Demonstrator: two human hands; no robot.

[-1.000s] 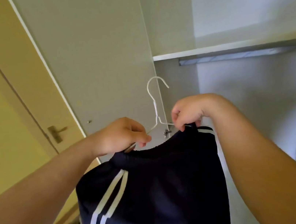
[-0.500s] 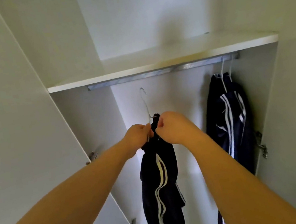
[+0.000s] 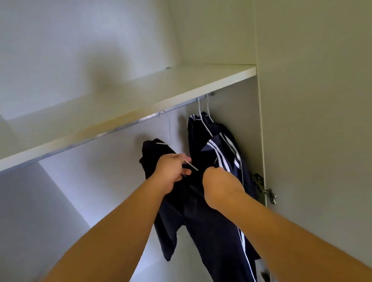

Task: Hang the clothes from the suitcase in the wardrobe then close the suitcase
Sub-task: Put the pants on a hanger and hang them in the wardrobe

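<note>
Left hand (image 3: pixel 171 173) pinches white wire hanger (image 3: pixel 191 165), hook up at rail (image 3: pixel 115 129) under shelf edge (image 3: pixel 131 134); right hand (image 3: pixel 219 186) clenched on navy track trousers (image 3: pixel 208 229) draped on it, just beside second hung navy garment (image 3: pixel 219 145) near right wardrobe wall (image 3: pixel 322 120); open rail length to the left

The hanger (image 3: pixel 190 165) hook blurs at the rail (image 3: pixel 115 129); the dark garment (image 3: pixel 219 244) leaves the bottom edge.
</note>
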